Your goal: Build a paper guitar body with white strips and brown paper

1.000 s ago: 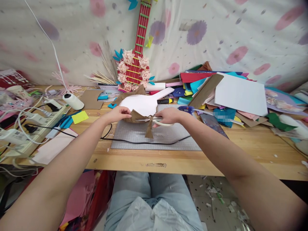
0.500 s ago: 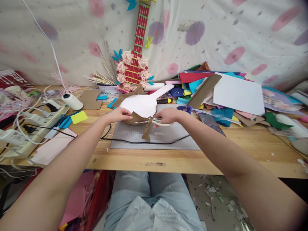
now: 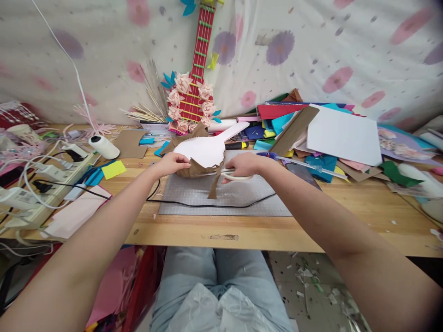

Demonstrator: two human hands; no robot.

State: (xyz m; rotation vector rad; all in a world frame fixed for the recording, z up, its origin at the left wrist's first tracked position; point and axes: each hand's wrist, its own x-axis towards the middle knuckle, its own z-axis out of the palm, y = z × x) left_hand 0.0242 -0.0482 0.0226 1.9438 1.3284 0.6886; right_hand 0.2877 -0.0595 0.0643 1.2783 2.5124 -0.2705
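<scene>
A white guitar-shaped cutout [image 3: 200, 150] lies over brown paper [image 3: 197, 169], its neck pointing up and to the right. The paper's edges stick out around the body, and a loose strip hangs from the near side. My left hand [image 3: 175, 165] pinches the brown paper at the cutout's left edge. In my right hand [image 3: 242, 165] is a pair of scissors [image 3: 238, 178] with a white handle. Its blades reach left along the paper's near edge, partly covered by the paper. A grey cutting mat [image 3: 187, 197] lies beneath.
A black cable [image 3: 207, 205] crosses the mat. A blue glue gun [image 3: 268, 155] lies beyond my right wrist. Colored paper and a white sheet [image 3: 342, 136] are piled at right. A power strip [image 3: 51, 184] stands left, and a red paper guitar [image 3: 190, 99] leans behind.
The hanging brown strip has shifted slightly right and up. The scissor blades show less, and the paper near my left hand has tilted up a little. Both hands stay nearly in place.
</scene>
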